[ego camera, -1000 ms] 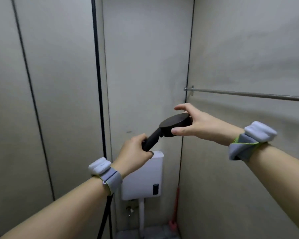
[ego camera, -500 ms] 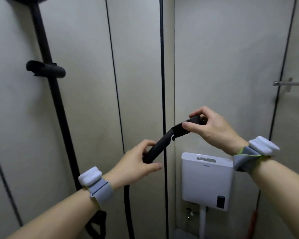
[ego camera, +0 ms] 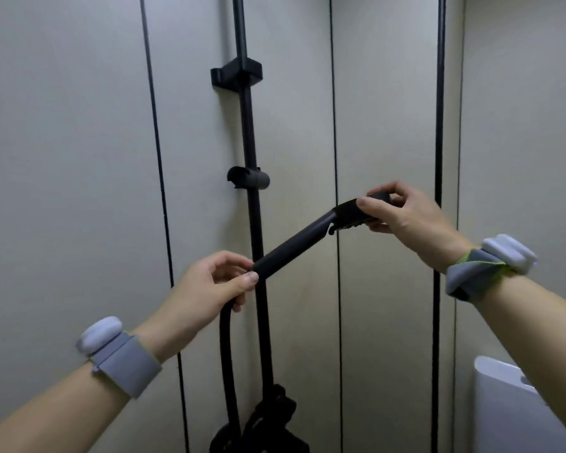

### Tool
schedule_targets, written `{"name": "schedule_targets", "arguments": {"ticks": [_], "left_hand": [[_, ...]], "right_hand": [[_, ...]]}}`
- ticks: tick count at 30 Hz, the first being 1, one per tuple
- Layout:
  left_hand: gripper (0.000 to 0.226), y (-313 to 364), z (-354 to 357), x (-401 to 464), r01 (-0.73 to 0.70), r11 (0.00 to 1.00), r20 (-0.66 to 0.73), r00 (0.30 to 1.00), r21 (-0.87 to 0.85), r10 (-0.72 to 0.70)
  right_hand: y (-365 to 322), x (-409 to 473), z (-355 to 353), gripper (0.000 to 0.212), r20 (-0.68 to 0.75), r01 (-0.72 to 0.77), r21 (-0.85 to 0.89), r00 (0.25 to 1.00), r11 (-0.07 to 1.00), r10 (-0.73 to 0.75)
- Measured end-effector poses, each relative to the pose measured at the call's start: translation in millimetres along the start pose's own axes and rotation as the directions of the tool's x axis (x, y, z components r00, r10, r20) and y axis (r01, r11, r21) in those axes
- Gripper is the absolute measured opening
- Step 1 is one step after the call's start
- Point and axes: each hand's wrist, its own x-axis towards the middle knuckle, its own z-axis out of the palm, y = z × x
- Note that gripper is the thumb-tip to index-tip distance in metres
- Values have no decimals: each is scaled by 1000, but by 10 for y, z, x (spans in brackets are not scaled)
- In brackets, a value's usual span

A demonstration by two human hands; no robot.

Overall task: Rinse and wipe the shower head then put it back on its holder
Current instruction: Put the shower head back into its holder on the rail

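shower head: (ego camera: 356, 214) black, held in the air in front of the wall, handle slanting down to the left, spray end up at the right, below and right of its holder
hands: left hand (ego camera: 206, 289) curled round the low end of the handle where the hose leaves it; right hand (ego camera: 402, 214) pinching the head end between thumb and fingers; the two are well apart, one at each end
holder: (ego camera: 247, 179) dark open cradle clamped on the vertical rail (ego camera: 250, 125), nothing in it
progress: no water running and no cloth in view, so whether rinsing and wiping are finished cannot be told; judging by the head held near the holder, what is left looks like seating the handle in the cradle
hose: (ego camera: 226, 354) drops from the handle beside the rail and bunches into a dark tangle (ego camera: 265, 420) at the bottom
in the way: the rail stands just behind the handle, and the hose's drag could twist the head as it goes in
around: upper bracket (ego camera: 237, 75) on the rail, pale wall panels with dark seams, white cistern (ego camera: 504, 410) low at right, grey wristbands on both arms
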Motion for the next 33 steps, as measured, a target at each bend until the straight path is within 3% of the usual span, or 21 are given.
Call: {"name": "schedule_targets", "arguments": {"ticks": [6,14,21,25,30,33], "left_hand": [[14,177,-527,382,-92,996,-94,992,-22,89],[12,363,-671,1009,-243,966,-147,956,85,253],[10,461,-632,1446,-349,924,-194,907,156,375],[16,460,-645,1630,-304,913,-216,905,271,365],[29,342,-708,1658,-183,942,-235,939,281,252],[28,345,-677,1698,-181,934,-225,940,309,256]], "right_hand": [[-288,477,375,45,-42,72,58,997,996,-70],[-479,991,390,74,-132,121,47,985,992,-114],[-446,1249,276,73,-225,122,14,967,992,-116],[-443,1322,286,71,-270,121,-9,956,993,-119],[-399,1346,349,68,-282,100,-33,954,994,-106],[-422,1387,337,72,-296,103,-26,949,994,-106]]}}
